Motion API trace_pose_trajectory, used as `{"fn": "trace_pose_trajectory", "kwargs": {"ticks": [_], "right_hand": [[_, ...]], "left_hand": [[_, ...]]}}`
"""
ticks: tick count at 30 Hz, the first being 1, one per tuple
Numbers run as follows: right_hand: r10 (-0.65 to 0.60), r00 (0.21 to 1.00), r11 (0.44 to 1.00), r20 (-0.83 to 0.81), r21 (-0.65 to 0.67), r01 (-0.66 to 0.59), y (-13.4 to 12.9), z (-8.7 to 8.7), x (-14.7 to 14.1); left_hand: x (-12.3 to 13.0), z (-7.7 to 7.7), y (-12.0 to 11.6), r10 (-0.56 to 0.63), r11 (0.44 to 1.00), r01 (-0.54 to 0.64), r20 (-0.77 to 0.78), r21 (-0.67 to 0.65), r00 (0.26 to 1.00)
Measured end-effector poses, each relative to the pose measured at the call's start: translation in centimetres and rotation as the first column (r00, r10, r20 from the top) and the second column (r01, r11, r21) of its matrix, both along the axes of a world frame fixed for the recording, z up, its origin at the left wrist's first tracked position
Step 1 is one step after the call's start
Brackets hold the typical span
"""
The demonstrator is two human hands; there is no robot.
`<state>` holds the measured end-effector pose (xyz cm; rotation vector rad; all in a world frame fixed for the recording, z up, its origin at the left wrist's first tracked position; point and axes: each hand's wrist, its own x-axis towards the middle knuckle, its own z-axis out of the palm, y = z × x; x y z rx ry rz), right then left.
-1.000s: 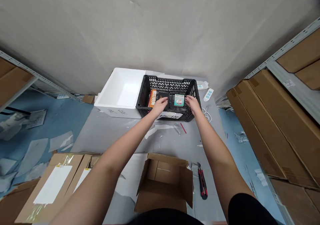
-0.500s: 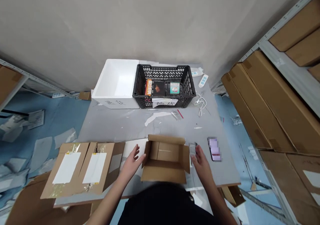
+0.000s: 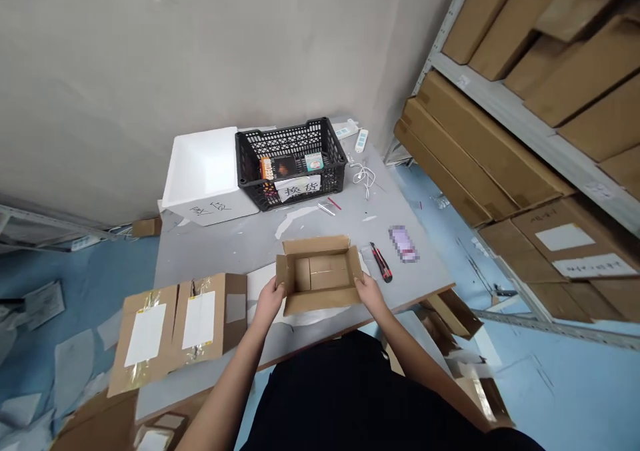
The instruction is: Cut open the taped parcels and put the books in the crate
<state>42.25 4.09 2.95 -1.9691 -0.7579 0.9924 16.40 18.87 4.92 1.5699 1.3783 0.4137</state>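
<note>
Both my hands grip an open brown cardboard box [image 3: 317, 277] at the front of the grey table [image 3: 225, 251]. My left hand [image 3: 269, 302] holds its left side, and my right hand [image 3: 370, 291] holds its right side. Farther back stands a black plastic crate [image 3: 320, 179] holding an orange book [image 3: 267, 168], a dark book [image 3: 286, 167] and a small teal-and-white book [image 3: 314, 162]. A red-and-black utility knife [image 3: 381, 262] lies just beyond my right hand, next to a phone [image 3: 403, 243] that is blurred out.
A white foam box [image 3: 203, 167] stands left of the crate. Flattened cardboard mailers with white labels [image 3: 177, 324] lie at the table's left front. A white power strip [image 3: 361, 140] and cable [image 3: 363, 179] lie behind. Metal shelves of cartons [image 3: 500, 137] stand right, above a blue floor [image 3: 440, 237].
My hands have left the crate and now grip the cardboard box's sides. The view has swung right, showing more shelving. The phone and knife have come into view beside the box.
</note>
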Motion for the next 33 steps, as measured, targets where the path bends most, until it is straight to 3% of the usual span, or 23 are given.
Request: {"fn": "trace_pose_trajectory", "kwargs": {"ticks": [3, 7, 11, 14, 19, 25, 29, 33], "right_hand": [[-0.102, 0.995, 0.992, -0.016, 0.069, 0.103, -3.0, 0.5, -1.8], [-0.278, 0.959, 0.949, -0.060, 0.135, 0.283, -8.3, 1.1, -6.3], [-0.477, 0.871, 0.862, -0.115, 0.132, 0.490, -14.1, 1.3, -11.6], [-0.586, 0.800, 0.792, -0.130, 0.121, 0.599, -18.5, 1.2, -14.5], [-0.742, 0.664, 0.657, -0.091, 0.096, 0.748, -25.8, 0.8, -16.7], [-0.874, 0.482, 0.476, -0.063, 0.097, 0.874, -34.0, -0.2, -17.3], [-0.917, 0.391, 0.386, -0.074, 0.072, 0.920, -40.0, -1.7, -15.4], [-0.945, 0.323, 0.321, -0.044, 0.047, 0.946, -46.6, -3.7, -11.0]], "left_hand": [[-1.5, 0.7, -1.1, -0.038, 0.999, 0.042, 0.109, -0.031, 0.993], [-3.3, 1.5, -2.8, -0.130, 0.987, 0.147, 0.204, -0.070, 0.970], [-3.9, 2.1, -4.2, -0.286, 0.946, 0.310, 0.212, -0.090, 0.934], [-3.0, 2.3, -5.6, -0.411, 0.885, 0.447, 0.235, -0.130, 0.881], [0.9, 2.1, -10.5, -0.548, 0.759, 0.612, 0.289, -0.223, 0.785], [7.0, 1.0, -18.8, -0.685, 0.608, 0.746, 0.295, -0.272, 0.666], [12.0, -0.2, -25.1, -0.734, 0.540, 0.768, 0.254, -0.344, 0.630], [18.2, -1.7, -31.6, -0.744, 0.486, 0.762, 0.255, -0.427, 0.618]]}}
